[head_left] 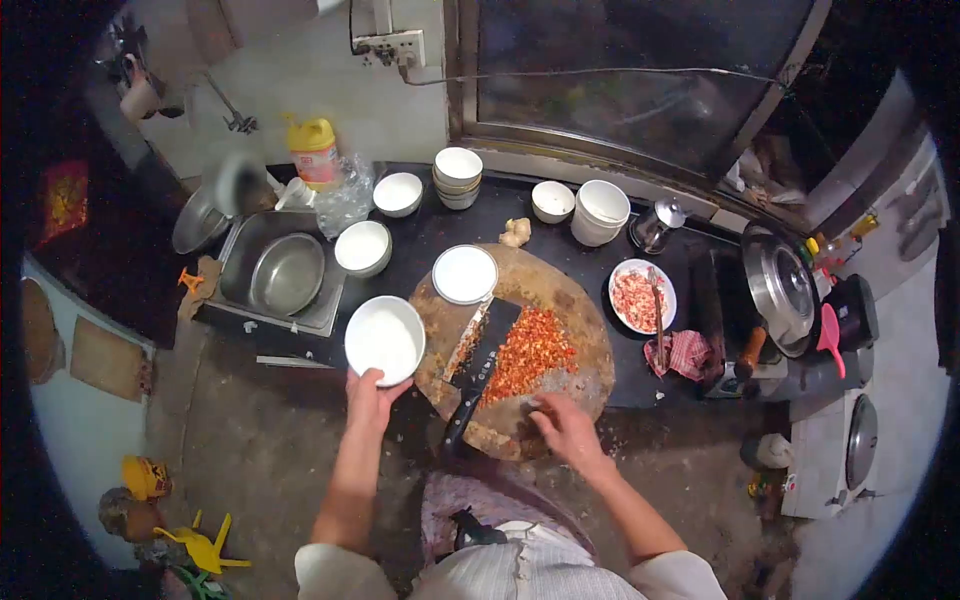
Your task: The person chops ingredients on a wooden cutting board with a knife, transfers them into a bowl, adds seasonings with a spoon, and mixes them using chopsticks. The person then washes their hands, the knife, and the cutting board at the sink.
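The left hand (370, 402) has its grip fastened on the near side of a white bowl (385, 340), held at the left edge of a round chopping board (590, 345) on the worktop (430, 227); the right hand (568, 430) is over the board's near right part, fingers curled, and whether its grip has anything in it I cannot tell; chopped red food (535, 345) is heaped just beyond that hand; a cleaver (495, 335) lies alongside the heap's left, black handle towards the person; ginger (515, 232) sits by the board's far edge
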A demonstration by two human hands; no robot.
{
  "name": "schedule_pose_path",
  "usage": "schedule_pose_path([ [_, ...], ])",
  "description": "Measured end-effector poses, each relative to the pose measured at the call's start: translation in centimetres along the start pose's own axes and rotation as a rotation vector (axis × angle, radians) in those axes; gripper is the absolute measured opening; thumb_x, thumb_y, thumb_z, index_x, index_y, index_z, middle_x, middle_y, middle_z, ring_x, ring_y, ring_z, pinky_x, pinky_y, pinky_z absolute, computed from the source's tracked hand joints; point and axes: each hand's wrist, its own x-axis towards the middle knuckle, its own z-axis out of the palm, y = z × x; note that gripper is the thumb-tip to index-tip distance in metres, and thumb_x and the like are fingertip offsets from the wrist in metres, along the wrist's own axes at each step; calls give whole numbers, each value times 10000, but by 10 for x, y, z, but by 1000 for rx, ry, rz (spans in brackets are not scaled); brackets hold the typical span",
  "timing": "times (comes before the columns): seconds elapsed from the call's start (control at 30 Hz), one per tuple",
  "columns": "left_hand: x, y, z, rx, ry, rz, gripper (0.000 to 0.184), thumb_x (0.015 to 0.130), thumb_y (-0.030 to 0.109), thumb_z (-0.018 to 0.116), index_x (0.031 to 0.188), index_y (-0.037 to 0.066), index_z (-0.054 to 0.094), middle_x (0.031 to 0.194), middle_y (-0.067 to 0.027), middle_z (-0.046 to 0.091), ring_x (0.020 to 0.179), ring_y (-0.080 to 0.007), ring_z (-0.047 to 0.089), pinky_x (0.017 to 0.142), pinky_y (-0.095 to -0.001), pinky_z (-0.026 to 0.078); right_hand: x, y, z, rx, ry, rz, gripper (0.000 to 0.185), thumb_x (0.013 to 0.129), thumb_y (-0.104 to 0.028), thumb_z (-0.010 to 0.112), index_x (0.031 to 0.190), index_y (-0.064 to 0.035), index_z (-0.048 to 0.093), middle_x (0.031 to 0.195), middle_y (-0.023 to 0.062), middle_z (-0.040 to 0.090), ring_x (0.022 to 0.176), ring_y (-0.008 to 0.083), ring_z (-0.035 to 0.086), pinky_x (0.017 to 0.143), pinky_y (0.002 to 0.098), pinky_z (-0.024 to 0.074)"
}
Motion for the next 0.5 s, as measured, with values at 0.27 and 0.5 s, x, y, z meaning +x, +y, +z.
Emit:
schedule_pose_path([
  [0.27,47,-32,41,150,7,-17,446,897,69,496,1297,8,309,1272,-223,449,1042,-378,603,729,-487,622,23,-5,3,80,25,16,248,878,-154,633,1097,-40,612,989,148,652,884,275,642,757,357,510],
  [0.5,-52,-62,33,1472,-204,272,469,773,247,732,1130,69,486,1125,-175,526,1073,-345,549,841,-457,476,33,14,-3,216,94,102,192,881,-137,612,1039,-35,651,910,151,668,825,273,660,736,371,512],
])
